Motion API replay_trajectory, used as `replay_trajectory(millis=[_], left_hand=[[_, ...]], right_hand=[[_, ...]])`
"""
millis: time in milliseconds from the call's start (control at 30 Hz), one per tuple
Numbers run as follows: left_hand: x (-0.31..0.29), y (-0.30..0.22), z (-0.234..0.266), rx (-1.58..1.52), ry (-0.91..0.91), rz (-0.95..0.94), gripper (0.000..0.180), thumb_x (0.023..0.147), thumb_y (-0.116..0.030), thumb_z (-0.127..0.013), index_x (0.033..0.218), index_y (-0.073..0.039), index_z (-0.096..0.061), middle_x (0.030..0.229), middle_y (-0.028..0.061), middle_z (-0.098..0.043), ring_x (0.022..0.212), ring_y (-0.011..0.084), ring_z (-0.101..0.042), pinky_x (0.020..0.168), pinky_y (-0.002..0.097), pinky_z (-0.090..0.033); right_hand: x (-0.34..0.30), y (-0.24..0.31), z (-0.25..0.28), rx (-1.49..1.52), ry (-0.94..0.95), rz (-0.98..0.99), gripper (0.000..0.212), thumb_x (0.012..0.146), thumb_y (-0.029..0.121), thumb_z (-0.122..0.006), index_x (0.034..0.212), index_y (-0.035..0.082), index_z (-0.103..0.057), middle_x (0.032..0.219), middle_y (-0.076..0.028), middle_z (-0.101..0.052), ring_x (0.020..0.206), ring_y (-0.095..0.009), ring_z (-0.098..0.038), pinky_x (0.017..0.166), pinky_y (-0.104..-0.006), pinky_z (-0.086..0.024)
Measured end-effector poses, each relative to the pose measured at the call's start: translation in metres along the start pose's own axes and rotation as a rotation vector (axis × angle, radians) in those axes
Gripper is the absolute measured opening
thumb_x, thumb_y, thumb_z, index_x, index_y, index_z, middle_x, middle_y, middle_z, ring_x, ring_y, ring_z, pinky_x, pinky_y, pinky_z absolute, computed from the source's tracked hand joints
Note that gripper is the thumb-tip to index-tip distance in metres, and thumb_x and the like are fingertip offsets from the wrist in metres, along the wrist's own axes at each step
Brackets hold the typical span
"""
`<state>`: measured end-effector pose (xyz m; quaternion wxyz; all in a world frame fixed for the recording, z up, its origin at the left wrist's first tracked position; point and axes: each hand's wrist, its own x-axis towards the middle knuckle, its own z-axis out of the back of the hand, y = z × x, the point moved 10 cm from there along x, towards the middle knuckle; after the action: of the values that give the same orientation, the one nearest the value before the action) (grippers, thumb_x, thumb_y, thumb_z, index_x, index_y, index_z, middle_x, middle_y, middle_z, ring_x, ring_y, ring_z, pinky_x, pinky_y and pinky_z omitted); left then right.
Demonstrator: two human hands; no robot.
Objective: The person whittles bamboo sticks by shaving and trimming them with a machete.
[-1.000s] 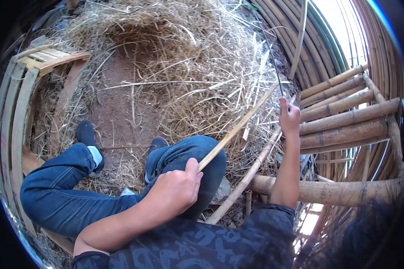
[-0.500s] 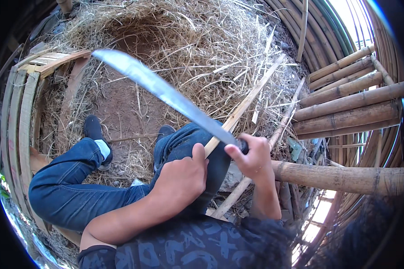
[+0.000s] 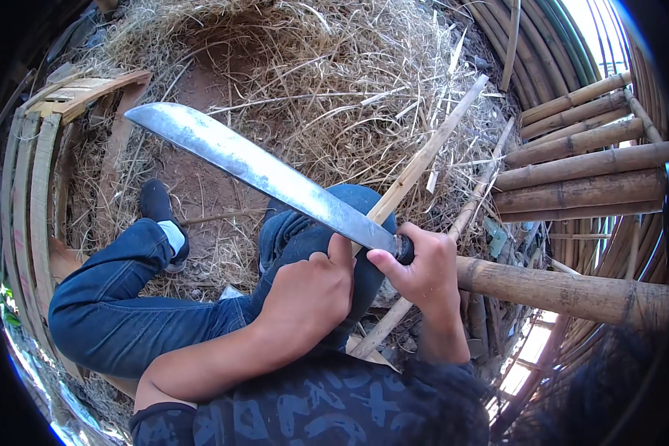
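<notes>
A seated person grips a long knife (image 3: 260, 172) by its dark handle in the right hand (image 3: 422, 269), fingers wrapped tight around it just right of centre, the broad steel blade running up toward ten o'clock over the bent knees. The left hand (image 3: 308, 296), fingers curled closed, sits just beside the right at its nine o'clock, thumb up against the base of the blade and clasping the near end of a thin bamboo strip (image 3: 424, 158). That pale strip passes under the blade and slants away toward one o'clock across a heap of dry straw (image 3: 334, 82) that fills the top of the view. The legs, in blue jeans (image 3: 126, 312), fold toward eight o'clock, a dark shoe (image 3: 158, 204) planted on bare earth at nine o'clock. Thick bamboo poles (image 3: 583, 178) lie stacked at three o'clock, another pole (image 3: 565, 291) reaching in just beyond the right hand. A curved wooden frame (image 3: 37, 171) edges the scene at nine to ten o'clock.
</notes>
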<state>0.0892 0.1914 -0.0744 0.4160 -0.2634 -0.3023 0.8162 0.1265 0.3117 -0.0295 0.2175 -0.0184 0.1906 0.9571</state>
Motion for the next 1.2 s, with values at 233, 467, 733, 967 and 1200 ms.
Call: replay_trajectory(millis=[233,467,733,967,1200], left_hand=[[0.000,0.002,0.002,-0.052,-0.019,-0.024,0.026,0.090,-0.015,-0.049,0.107,0.005,-0.043,0.065,0.0164,-0.062,0.055,0.0320,-0.066,0.046,0.0400,-0.052],[-0.002,0.003,0.000,-0.087,-0.023,-0.048,0.023,0.090,-0.012,-0.048,0.105,0.005,-0.043,0.067,0.0176,-0.062,0.056,0.0328,-0.066,0.047,0.0399,-0.052],[-0.003,0.007,-0.001,-0.111,-0.030,-0.058,0.022,0.087,-0.009,-0.048,0.103,0.005,-0.044,0.069,0.0176,-0.061,0.058,0.0326,-0.066,0.049,0.0393,-0.054],[-0.005,0.008,-0.003,-0.079,-0.071,-0.087,0.022,0.085,-0.008,-0.049,0.102,0.005,-0.043,0.070,0.0169,-0.060,0.060,0.0320,-0.067,0.051,0.0391,-0.054],[-0.004,0.008,-0.003,-0.154,-0.006,-0.022,0.016,0.096,-0.012,-0.048,0.099,0.002,-0.041,0.075,0.0194,-0.060,0.065,0.0393,-0.063,0.055,0.0465,-0.050]], right_hand=[[0.001,0.001,-0.001,0.075,-0.043,0.025,0.057,0.069,0.054,-0.075,0.079,-0.001,-0.065,0.054,-0.016,-0.054,0.052,-0.031,-0.061,0.051,-0.0358,-0.045],[0.004,0.003,-0.001,-0.003,-0.015,0.058,0.056,0.069,0.058,-0.075,0.089,0.007,-0.071,0.058,-0.016,-0.060,0.055,-0.032,-0.064,0.053,-0.0385,-0.050],[0.009,0.009,0.001,-0.061,-0.070,0.190,0.058,0.067,0.062,-0.075,0.084,0.006,-0.070,0.056,-0.014,-0.060,0.052,-0.030,-0.063,0.050,-0.0367,-0.050],[0.012,0.003,-0.003,-0.074,-0.079,0.165,0.068,0.067,0.068,-0.070,0.073,0.000,-0.062,0.057,-0.016,-0.055,0.055,-0.034,-0.062,0.051,-0.0371,-0.047],[0.022,-0.021,0.011,-0.278,-0.107,0.143,0.066,0.066,0.070,-0.071,0.067,0.005,-0.061,0.052,-0.013,-0.055,0.047,-0.030,-0.059,0.046,-0.0365,-0.046]])
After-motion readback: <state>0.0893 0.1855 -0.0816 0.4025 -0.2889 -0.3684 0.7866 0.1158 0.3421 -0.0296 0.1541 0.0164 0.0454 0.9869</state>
